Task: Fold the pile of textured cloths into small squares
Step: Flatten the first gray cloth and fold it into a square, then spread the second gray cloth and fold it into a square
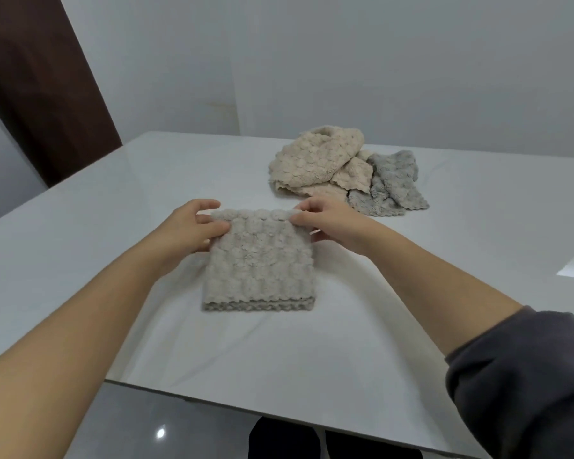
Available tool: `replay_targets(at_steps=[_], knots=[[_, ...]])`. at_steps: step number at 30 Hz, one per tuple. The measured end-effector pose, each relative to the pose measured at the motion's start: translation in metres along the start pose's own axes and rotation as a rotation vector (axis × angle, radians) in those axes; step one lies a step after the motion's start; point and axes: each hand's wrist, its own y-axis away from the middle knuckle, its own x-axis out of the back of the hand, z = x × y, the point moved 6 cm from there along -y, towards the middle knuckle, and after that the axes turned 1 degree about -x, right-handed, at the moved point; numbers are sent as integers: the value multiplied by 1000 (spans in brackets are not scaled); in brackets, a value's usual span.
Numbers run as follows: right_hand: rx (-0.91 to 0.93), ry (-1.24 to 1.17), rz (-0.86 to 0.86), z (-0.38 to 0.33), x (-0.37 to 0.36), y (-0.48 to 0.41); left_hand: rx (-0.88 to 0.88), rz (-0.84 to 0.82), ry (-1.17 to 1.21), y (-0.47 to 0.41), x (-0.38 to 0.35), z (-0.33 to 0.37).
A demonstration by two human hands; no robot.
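Left hand [193, 226] and right hand [328, 223] pinching far corners of bobbled beige folded cloth [259, 263], rumpled pile [338, 170] far right, glossy white table [80, 233].

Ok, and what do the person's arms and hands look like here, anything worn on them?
Both hands are bare: no gloves, rings or watch show on the left hand or the right hand. The left forearm is uncovered as far as the frame shows. The right one ends in a dark grey sleeve, soft and creased, pushed up near the elbow.
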Motion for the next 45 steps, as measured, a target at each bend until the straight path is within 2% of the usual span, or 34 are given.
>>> replay_targets(at_steps=[2, 5, 9, 12, 15, 17, 20, 21, 23, 28, 31, 40, 45], knots=[[-62, -65, 4, 1, -16, -11, 146, 73, -7, -12, 16, -17], [-114, -74, 33, -5, -44, -30, 238, 150, -117, -26, 40, -32], [-144, -193, 52, -18, -79, -61, 229, 284, -324, -56, 82, -42], [-148, -311, 6, -29, -110, -94, 188, 398, -578, -77, 117, -45], [-98, -335, -36, -43, -135, -124, 166, 483, -723, -97, 148, -50], [17, -149, -10, -53, -142, -139, 149, 532, -779, -115, 166, -56], [260, 599, 82, -59, -145, -157, 91, 580, -842, -145, 192, -66], [274, 760, 68, -53, -146, -162, 76, 590, -856, -155, 200, -70], [233, 924, 10, -36, -149, -172, 67, 597, -873, -176, 216, -78], [198, 1025, -23, -20, -153, -181, 78, 602, -937, -220, 256, -89], [194, 1030, -17, -19, -153, -181, 105, 606, -943, -238, 274, -93], [204, 1026, 3, -18, -154, -180, 39, 558, -939, -267, 298, -97], [207, 1022, 15, -17, -154, -181, 125, 614, -1015, -267, 300, -92]])
